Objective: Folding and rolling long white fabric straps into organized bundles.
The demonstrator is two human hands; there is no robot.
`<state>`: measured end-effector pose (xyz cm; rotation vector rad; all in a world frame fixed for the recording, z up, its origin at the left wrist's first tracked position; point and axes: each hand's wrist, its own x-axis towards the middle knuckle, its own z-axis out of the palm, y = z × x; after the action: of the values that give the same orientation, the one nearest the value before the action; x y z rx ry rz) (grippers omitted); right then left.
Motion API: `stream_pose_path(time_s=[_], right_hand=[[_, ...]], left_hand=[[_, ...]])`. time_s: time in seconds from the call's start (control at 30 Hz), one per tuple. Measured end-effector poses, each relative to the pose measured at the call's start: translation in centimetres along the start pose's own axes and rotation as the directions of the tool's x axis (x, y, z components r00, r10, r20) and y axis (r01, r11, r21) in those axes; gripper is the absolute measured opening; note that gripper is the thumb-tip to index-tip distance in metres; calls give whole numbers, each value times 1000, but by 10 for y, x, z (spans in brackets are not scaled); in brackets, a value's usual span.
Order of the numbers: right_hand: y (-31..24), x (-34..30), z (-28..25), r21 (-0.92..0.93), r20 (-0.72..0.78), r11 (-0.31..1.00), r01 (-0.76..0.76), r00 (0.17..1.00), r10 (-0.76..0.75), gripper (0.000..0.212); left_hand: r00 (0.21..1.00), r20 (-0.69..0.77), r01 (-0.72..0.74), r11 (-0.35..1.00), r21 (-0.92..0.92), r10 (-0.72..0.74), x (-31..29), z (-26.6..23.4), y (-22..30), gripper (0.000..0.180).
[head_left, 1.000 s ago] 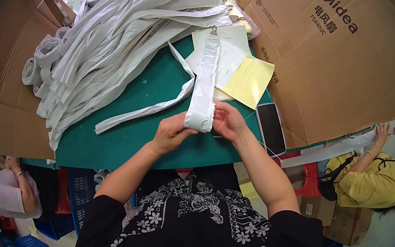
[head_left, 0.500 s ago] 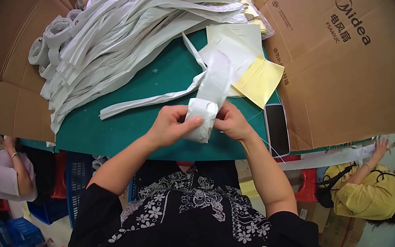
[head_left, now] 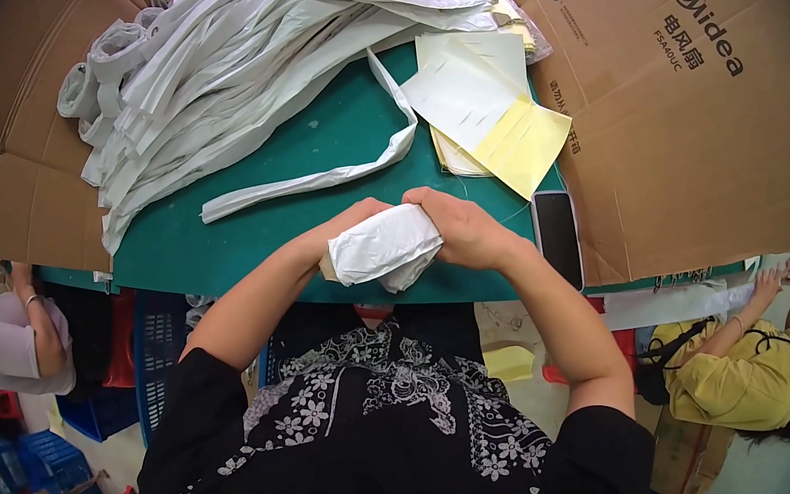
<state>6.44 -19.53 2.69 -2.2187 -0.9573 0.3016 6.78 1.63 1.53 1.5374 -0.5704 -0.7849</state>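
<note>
Brought the roll (head_left: 380,248) in toward the near edge of the worktop (head_left: 300,133) since half a second ago, turned it over, and cleared its tail off the papers (head_left: 461,79). Now holding it between both hands, above the worktop close to that edge; can't tell whether touching the surface. Got the left hand (head_left: 347,228) wrapped round the left side, fingers mostly hidden behind the roll. Got the right hand (head_left: 461,231) curled in tight on the right end, with thumb and inner fingers hard to separate. Can't make out the roll's core or where its tail ends.

Beyond the hands, see a loose strip (head_left: 308,186) lying bent on the worktop, and behind it the pile of white strips (head_left: 262,46), cut off at the top. To the right, see yellow card (head_left: 533,145) beside the papers and a dark-screened phone (head_left: 558,235) by the carton (head_left: 710,160). At the sides, see co-workers in yellow (head_left: 730,375) and pale (head_left: 10,340) tops, partly lost in the dark rim.
</note>
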Motion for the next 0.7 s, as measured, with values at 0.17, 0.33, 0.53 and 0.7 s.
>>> stream_pose_path(time_s=[0.17,0.33,0.53,0.7], right_hand=[[3,3,-1,-160,-42,967,199,977,-208,59],[-5,7,-3,-329,-45,888,320,934,-354,76],[-3,9,-14,-283,27,904,319,945,-325,83],[2,9,-13,-179,-99,957,230,963,-250,72]], left_hand=[[987,0,157,977,-143,-159,6,-3,-6,14],[972,-122,181,973,-142,-199,8,2,4,16],[986,54,153,705,-692,-160,2,3,-5,28],[999,44,42,910,-412,-26,-5,10,-11,31]])
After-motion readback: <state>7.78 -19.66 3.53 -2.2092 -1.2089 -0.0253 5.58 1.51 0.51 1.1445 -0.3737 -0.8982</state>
